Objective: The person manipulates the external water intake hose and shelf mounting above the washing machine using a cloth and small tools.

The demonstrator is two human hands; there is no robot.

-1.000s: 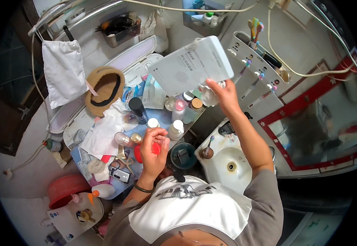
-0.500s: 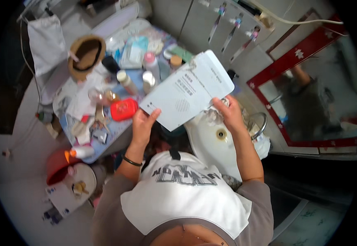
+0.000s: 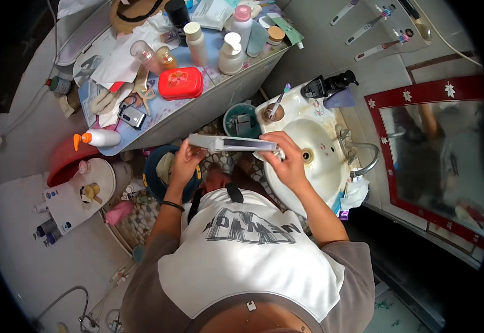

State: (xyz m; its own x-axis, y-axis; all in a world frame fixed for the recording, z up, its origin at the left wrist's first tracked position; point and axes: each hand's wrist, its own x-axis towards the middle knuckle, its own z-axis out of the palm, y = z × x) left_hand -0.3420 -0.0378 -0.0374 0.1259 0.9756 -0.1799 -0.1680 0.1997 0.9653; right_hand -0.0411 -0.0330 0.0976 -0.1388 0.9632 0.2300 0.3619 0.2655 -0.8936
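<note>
A flat white box [image 3: 232, 144] with rounded corners is held level in front of my chest, its narrow edge turned up toward me. A grey strip runs along that edge. My left hand [image 3: 184, 162] is closed on its left end. The right end is gripped by my right hand [image 3: 288, 160], thumb nearest me and fingers behind. A small crumpled white tissue [image 3: 278, 155] shows between the right hand and the box. Just right of that hand lies the white washbasin [image 3: 324, 139]. The box's printed broad side is hidden.
A cluttered table at the left front bears a red soap box [image 3: 180, 83], a white pump bottle [image 3: 231, 54] and several other bottles. Below stand a blue bucket [image 3: 152, 173] and a small green bin [image 3: 233, 130]. A curved tap [image 3: 370, 152] and a red-framed mirror [image 3: 379, 111] are at right.
The box has tipped from showing its printed broad side to showing its narrow edge. Both hands have come lower and nearer my body, still holding it. The view has shifted.
</note>
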